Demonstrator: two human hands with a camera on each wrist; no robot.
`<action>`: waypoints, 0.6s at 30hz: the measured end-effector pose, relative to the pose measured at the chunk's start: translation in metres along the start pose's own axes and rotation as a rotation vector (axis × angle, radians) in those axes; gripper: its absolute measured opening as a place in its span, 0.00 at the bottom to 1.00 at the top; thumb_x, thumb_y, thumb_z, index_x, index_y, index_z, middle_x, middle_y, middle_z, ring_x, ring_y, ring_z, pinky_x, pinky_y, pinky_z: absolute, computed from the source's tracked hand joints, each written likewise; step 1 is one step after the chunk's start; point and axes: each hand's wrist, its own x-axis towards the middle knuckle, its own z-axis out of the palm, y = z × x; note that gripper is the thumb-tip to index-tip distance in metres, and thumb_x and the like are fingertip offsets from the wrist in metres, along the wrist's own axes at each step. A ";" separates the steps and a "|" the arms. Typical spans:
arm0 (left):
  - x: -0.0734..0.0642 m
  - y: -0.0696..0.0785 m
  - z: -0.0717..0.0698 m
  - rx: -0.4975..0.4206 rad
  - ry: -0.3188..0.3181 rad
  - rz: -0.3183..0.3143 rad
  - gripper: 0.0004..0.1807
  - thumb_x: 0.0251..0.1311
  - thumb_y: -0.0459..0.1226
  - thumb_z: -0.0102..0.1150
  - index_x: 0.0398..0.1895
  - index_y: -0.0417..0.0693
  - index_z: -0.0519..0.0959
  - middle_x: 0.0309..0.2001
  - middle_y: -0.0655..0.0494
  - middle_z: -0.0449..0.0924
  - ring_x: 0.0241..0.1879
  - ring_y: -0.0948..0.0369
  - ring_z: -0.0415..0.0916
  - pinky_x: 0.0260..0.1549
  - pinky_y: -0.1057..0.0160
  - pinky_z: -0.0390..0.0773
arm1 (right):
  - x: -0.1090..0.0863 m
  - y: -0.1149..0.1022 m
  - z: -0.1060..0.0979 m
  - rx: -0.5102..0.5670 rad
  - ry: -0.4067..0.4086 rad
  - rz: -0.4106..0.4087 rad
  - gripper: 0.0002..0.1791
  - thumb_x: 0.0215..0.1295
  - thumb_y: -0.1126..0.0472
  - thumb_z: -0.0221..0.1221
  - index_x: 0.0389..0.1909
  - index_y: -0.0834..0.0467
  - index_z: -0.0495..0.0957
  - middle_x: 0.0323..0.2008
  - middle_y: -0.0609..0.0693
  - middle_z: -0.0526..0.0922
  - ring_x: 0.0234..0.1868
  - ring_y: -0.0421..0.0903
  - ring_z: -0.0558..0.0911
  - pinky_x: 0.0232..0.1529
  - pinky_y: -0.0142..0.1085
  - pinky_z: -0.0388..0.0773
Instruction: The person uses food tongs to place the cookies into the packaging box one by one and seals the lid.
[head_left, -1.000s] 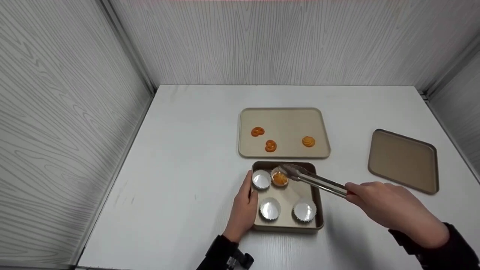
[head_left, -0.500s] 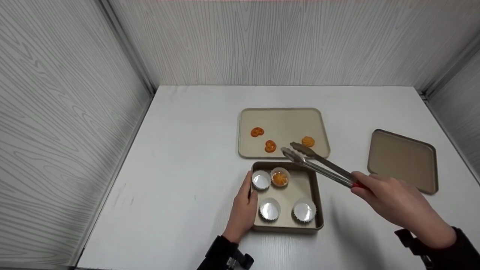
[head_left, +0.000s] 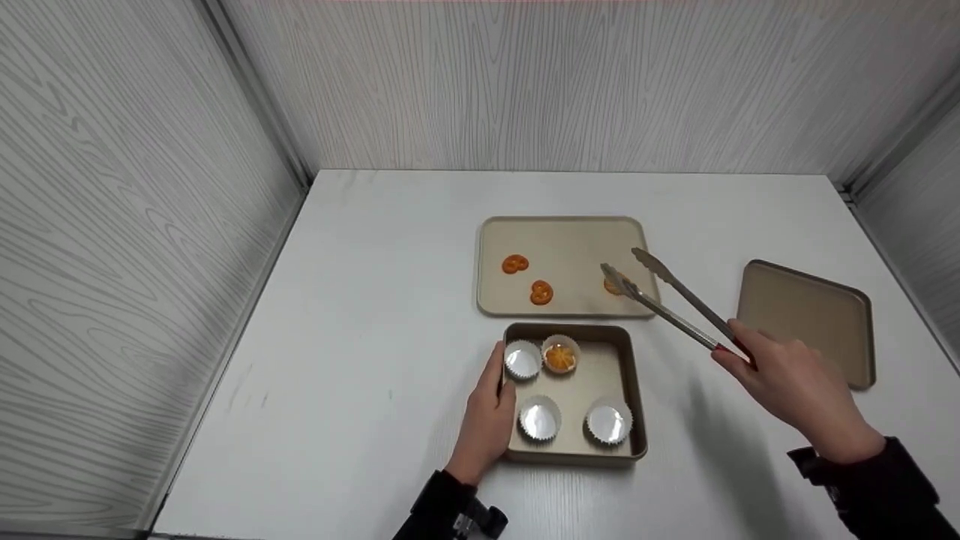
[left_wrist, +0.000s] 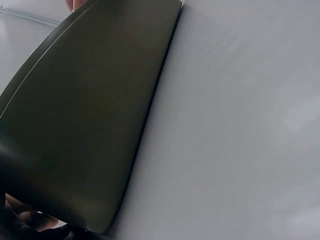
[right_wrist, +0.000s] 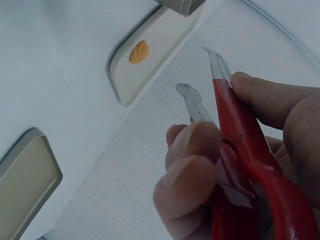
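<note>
With one cup (head_left: 573, 346) filled, my right hand (head_left: 795, 382) has swung its firmly gripped, spread tongs (head_left: 667, 314) over the tray's (head_left: 566, 236) cookie (right_wrist: 139, 52), my left hand (head_left: 484, 427) holding the pan (head_left: 576, 384).

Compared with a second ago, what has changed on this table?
The right hand has moved the tongs away from the filled cup, forward and to the right; now spread, they partly hide the orange swirl on the far tray. The left hand still grips the deep pan; everything else looks unmoved.
</note>
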 end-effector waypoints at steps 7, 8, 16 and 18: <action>0.000 0.001 -0.001 0.001 0.004 -0.001 0.33 0.78 0.33 0.41 0.83 0.45 0.50 0.81 0.52 0.50 0.80 0.58 0.47 0.78 0.54 0.52 | 0.008 0.010 0.018 -0.002 -0.020 0.004 0.14 0.70 0.53 0.64 0.43 0.58 0.75 0.20 0.46 0.72 0.18 0.49 0.71 0.16 0.46 0.65; 0.000 0.001 -0.001 0.000 0.004 -0.001 0.33 0.78 0.33 0.41 0.83 0.45 0.49 0.81 0.52 0.50 0.80 0.58 0.47 0.78 0.54 0.52 | 0.009 0.011 0.021 0.002 -0.020 0.000 0.13 0.70 0.53 0.64 0.43 0.58 0.75 0.20 0.45 0.72 0.18 0.49 0.71 0.16 0.46 0.65; 0.000 0.001 -0.001 -0.011 -0.005 -0.005 0.33 0.78 0.33 0.40 0.83 0.44 0.49 0.82 0.50 0.49 0.80 0.56 0.46 0.78 0.51 0.51 | 0.014 0.015 0.040 0.013 -0.038 -0.004 0.12 0.71 0.52 0.64 0.37 0.56 0.74 0.17 0.45 0.71 0.17 0.48 0.69 0.14 0.44 0.61; 0.000 0.001 -0.001 -0.012 -0.006 -0.005 0.33 0.78 0.33 0.40 0.83 0.44 0.48 0.82 0.50 0.49 0.80 0.56 0.46 0.78 0.51 0.51 | 0.015 0.015 0.042 0.008 -0.056 0.002 0.12 0.71 0.52 0.64 0.37 0.56 0.74 0.17 0.46 0.71 0.17 0.48 0.70 0.14 0.44 0.62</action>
